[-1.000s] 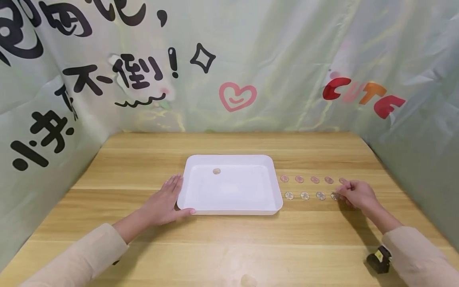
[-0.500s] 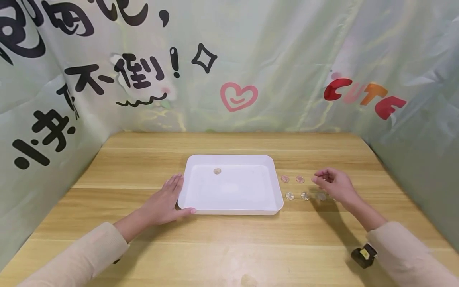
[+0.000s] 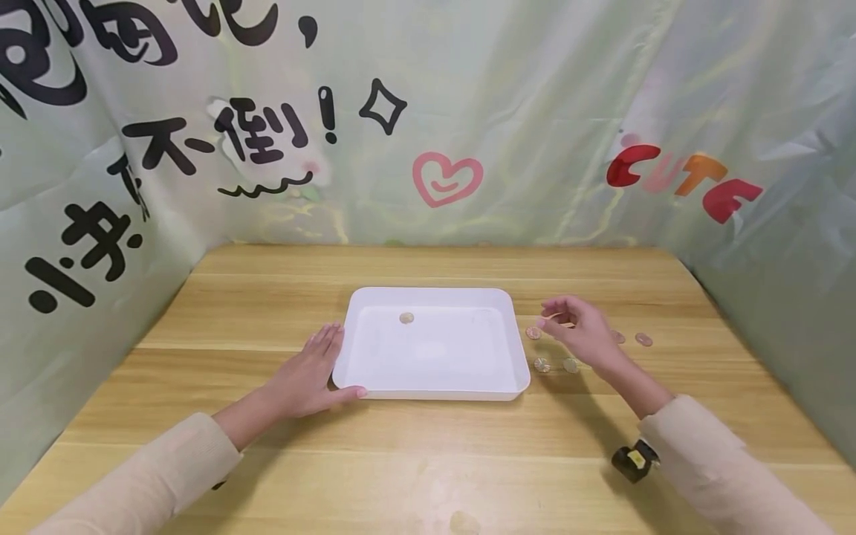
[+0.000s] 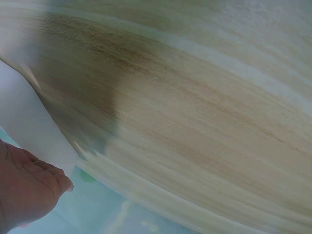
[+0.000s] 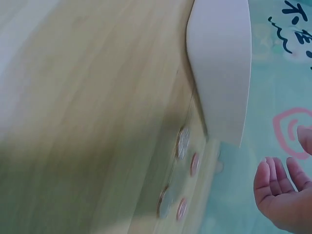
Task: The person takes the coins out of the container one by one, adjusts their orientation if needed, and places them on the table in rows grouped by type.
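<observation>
A shallow white tray [image 3: 435, 371] holds one pale coin [image 3: 406, 318] near its back. My left hand [image 3: 304, 379] rests against the tray's left side, its thumb along the front edge. My right hand [image 3: 578, 331] hovers over two rows of coins right of the tray, thumb and fingers apart; no coin shows between them in the right wrist view. The back row has copper coins [image 3: 533, 334], with more [image 3: 643, 339] past the wrist. In front lie silver coins [image 3: 542, 365]. The hand and wrist hide several coins in the head view.
Beneath everything is a wooden table [image 3: 414, 461]. A printed cloth [image 3: 521, 111] encloses its back and both sides. A small black device [image 3: 634, 461] sits at the right cuff.
My right hand has left the right end of the silver row, lifted, and moved left toward the tray. The silver coin at its fingertips stays on the table. The left hand has stayed still.
</observation>
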### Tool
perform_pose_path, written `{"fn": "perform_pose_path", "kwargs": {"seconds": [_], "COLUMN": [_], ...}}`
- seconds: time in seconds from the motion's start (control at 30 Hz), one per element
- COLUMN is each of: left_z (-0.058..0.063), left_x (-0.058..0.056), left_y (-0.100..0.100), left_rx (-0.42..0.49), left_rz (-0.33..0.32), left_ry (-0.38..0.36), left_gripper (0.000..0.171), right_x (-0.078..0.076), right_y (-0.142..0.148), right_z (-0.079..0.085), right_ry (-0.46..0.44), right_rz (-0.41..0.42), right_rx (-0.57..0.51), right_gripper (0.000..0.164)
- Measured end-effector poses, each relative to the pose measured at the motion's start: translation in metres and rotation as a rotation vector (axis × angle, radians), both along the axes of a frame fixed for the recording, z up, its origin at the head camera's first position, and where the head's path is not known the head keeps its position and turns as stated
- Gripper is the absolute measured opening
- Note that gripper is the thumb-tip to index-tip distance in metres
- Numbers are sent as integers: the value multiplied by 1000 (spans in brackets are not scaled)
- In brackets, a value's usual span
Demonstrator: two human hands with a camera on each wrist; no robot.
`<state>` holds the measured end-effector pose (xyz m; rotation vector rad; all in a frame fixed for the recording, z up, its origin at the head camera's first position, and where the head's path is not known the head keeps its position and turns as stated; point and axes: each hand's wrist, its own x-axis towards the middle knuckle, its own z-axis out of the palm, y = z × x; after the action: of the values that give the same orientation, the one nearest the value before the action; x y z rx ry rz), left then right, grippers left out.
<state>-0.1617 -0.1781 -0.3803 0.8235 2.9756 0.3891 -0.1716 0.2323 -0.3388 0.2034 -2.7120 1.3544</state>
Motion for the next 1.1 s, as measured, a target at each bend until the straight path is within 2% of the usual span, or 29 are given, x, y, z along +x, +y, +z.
{"fn": "perform_pose_path", "kwargs": {"seconds": [0.73,1.1], "left_z": [-3,-2], "left_x": [-2,-2], "left_y": [-1,-2], "left_rx": [1,0], "left_rz": [-2,-1], "left_ry": [1,5], "left_gripper": [103,103], "right_x": [-38,-52], "right_y": [-84,-132], "right_z": [-12,-22], "right_ry": [-6,55], "right_rz": [120,193], "right_rx": [-127,-160], "right_gripper": [38,34]}}
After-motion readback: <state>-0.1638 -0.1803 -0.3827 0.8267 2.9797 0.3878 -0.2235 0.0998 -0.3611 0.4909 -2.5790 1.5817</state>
